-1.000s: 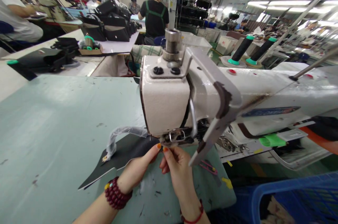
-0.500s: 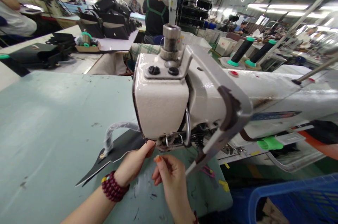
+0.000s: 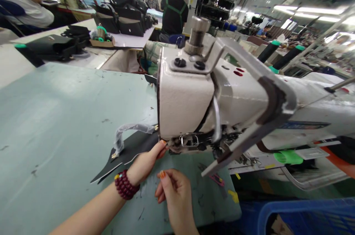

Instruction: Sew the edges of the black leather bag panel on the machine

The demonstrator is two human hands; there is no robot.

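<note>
Left hand [image 3: 146, 161] at the black panel [image 3: 134, 147] by the sewing machine [image 3: 185, 102], right hand [image 3: 174, 192] curled nearer, I can't tell whether either grips anything over this green table [image 3: 69, 116], bench [image 3: 129, 41] far left, label [image 3: 305, 125] right, blurred.

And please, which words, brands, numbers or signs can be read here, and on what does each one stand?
None can be read with certainty.
Blue badge on the side of the sewing machine: lettering is there, but too blurred to read.
Any markings in the background: too small to tell.
</note>
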